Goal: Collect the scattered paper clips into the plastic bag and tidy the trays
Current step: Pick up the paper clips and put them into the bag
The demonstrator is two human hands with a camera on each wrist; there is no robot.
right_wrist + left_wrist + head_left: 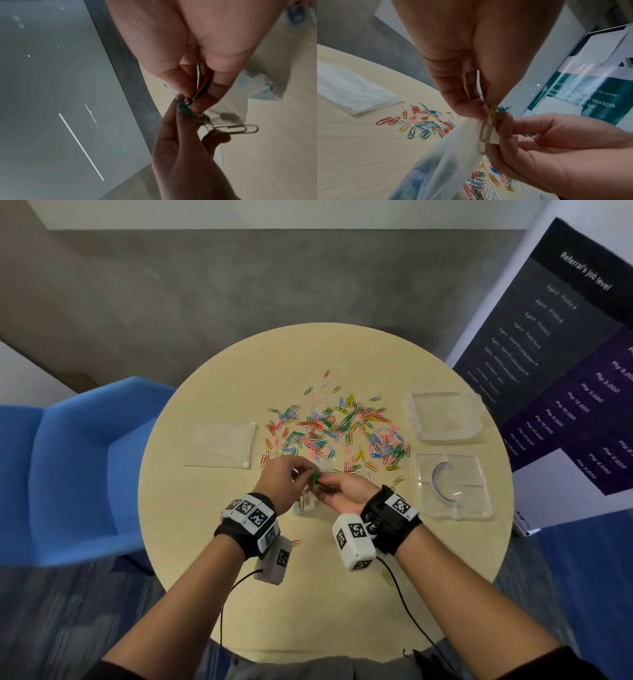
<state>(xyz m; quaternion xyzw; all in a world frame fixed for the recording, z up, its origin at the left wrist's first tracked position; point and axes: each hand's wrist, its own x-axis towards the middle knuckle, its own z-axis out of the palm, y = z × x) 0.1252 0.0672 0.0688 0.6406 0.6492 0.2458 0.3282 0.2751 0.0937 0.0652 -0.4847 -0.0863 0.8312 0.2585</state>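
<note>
Pinching tangled wire paper clips point(489, 121), left hand point(284, 477) and right hand point(346, 491) hold a thin translucent plastic bag point(447, 162)

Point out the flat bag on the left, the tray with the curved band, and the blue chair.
flat bag point(221, 445), head view, its middle.
tray point(476, 501), head view, bare floor.
blue chair point(72, 474), head view, seat.

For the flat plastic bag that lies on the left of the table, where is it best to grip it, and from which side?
Probably at the zip edge of the flat plastic bag, which faces the scattered paper clips. The bag lies flat on the table, so come from that right side, pinch the stiffer strip with fingers and thumb, and lift. The thin sheet elsewhere gives little to hold.
</note>
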